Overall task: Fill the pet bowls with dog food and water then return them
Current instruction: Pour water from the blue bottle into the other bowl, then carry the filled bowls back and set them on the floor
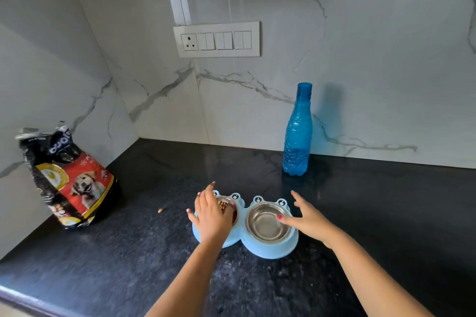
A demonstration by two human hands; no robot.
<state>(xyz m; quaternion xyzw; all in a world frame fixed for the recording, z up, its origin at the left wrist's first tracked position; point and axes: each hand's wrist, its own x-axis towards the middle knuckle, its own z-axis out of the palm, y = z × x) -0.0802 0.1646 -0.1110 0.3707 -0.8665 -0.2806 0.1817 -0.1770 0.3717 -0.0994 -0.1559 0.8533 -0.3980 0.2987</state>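
Note:
A light blue double pet bowl stand (268, 249) sits on the black counter. Its left steel bowl (233, 210) holds brown kibble and is mostly covered by my left hand (211, 216), which lies flat over it with fingers spread. The right steel bowl (266, 224) has no food in it. My right hand (307, 219) rests open at that bowl's right rim, thumb over the edge. A capped blue water bottle (297, 136) stands upright behind the bowls by the wall. The dog food bag (69, 183) stands open-topped at the left.
One stray kibble piece (160, 210) lies on the black counter (128, 252) between bag and bowls. Marble walls meet in a corner at the back left. A switch panel (216, 39) is on the back wall. The counter's front edge runs along the lower left.

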